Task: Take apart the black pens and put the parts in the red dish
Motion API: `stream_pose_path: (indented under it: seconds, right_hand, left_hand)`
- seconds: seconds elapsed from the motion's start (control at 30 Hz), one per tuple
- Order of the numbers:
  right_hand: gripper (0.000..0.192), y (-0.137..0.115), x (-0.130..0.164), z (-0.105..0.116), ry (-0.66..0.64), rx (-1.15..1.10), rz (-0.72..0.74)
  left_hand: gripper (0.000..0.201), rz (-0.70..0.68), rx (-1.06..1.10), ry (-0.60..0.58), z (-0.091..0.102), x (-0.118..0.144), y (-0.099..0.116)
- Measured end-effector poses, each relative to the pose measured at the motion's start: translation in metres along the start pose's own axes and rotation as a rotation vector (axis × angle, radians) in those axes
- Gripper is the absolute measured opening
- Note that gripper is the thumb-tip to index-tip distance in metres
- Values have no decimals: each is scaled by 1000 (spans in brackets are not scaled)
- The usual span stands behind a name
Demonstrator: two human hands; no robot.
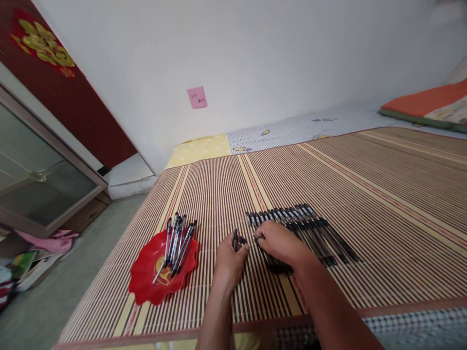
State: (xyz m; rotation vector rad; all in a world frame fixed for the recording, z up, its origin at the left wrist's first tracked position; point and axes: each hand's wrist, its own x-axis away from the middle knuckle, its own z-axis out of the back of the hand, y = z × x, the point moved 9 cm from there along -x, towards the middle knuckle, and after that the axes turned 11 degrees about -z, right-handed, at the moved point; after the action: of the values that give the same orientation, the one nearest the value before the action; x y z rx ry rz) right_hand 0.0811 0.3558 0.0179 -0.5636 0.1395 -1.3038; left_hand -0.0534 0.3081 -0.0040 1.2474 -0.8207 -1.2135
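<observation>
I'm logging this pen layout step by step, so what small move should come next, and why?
Probably shift the dark pen in the left hand toward the left end of the row of pens: the row lies side by side, the right hand is at that end, and the left hand's pen is just beside it.

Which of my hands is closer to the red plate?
Your left. The left hand is just to the right of the red plate, apart from it; the right hand is farther right, over the row of pens.
</observation>
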Motion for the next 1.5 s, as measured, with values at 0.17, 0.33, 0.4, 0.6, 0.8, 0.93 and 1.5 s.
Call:
stream_pose_path:
  seconds: [0.17, 0.33, 0.4, 0.6, 0.8, 0.93, 1.5]
  right_hand:
    - [18, -6, -1, -1, -25, -58, 54]
    - [21, 6, -4, 25, 151, -193, 22]
    - [23, 11, -5, 27, 178, -213, 10]
    - [30, 8, -6, 18, 144, -178, 59]
    - [31, 0, -5, 13, 98, -51, 53]
    - [28, -1, -7, 6, 78, -31, 52]
    - [24, -3, -10, 9, 122, -34, 84]
  left_hand:
    - [16, 37, -62, -15, -2, 1, 1]
    - [20, 37, -534, -103, -20, 14, 15]
    - [25, 55, -704, -135, -26, 18, 18]
    - [23, 59, -795, -173, -32, 19, 20]
    - [16, 15, -846, -181, -35, 18, 20]
    - [21, -6, -870, -163, -38, 21, 20]
    - [10, 58, -874, -99, -14, 19, 17]
